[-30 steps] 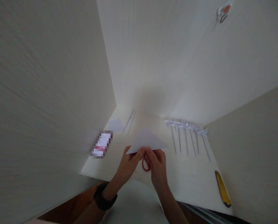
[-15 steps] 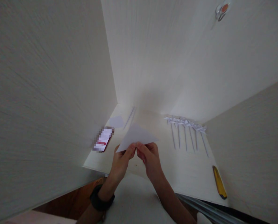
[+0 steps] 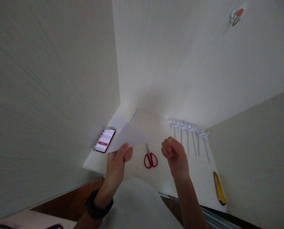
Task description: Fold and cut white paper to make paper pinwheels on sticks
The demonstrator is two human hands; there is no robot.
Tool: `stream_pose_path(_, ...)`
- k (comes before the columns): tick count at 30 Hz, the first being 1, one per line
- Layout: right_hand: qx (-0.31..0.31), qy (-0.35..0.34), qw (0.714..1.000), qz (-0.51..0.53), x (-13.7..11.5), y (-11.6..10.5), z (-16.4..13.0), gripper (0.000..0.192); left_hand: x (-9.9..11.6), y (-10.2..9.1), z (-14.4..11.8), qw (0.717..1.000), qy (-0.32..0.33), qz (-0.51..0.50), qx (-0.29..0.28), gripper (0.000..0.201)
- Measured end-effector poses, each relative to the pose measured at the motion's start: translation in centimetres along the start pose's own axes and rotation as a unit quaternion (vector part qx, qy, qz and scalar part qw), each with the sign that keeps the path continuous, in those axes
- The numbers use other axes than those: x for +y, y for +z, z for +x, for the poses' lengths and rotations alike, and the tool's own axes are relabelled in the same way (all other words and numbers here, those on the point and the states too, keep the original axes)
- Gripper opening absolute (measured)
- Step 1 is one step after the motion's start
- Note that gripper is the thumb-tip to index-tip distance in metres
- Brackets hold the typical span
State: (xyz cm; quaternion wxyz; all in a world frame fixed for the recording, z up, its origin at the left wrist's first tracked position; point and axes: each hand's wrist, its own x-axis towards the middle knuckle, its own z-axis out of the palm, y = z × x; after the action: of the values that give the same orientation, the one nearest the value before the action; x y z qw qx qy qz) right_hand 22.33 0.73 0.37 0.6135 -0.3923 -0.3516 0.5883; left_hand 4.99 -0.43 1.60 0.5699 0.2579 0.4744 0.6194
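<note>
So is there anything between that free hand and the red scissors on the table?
Nothing visible. The right hand hangs empty just to the right of the scissors, with only bare table between them. The folded paper is off to the left, pinched in the left hand.

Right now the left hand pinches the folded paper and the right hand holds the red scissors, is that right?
Not quite. The left hand does pinch the paper, but the right hand holds nothing; the scissors lie on the table between the hands, as the head view shows.
</note>
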Motion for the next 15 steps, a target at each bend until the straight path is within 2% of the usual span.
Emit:
stream_pose_path(3, -0.110, 0.035, 0.992, -0.047, 1.7, 2.0, -0.7, 0.043, -0.8, 0.0, 0.0, 0.999, -0.026, 0.018, -0.018, 0.046)
stream_pose_path(5, -0.145, 0.042, 0.986, -0.075, 2.5, 3.2, -1.2, 0.051, -1.2, -0.1, 0.1, 0.999, -0.028, 0.019, -0.031, 0.044)
stream_pose_path(10, -0.098, 0.031, 0.989, -0.109, 2.8, 4.2, -1.5, 0.055, -1.7, -0.7, 0.2, 0.998, -0.038, 0.005, -0.046, 0.043)
stream_pose_path(13, -0.079, 0.022, 0.989, -0.122, 2.8, 4.2, -1.6, 0.055, -2.0, -0.9, 0.2, 0.997, -0.045, 0.014, -0.061, 0.032)
stream_pose_path(15, -0.078, 0.020, 0.988, -0.129, 3.0, 4.4, -1.8, 0.055, -2.1, -0.9, 0.1, 0.993, -0.053, 0.046, -0.093, 0.026)
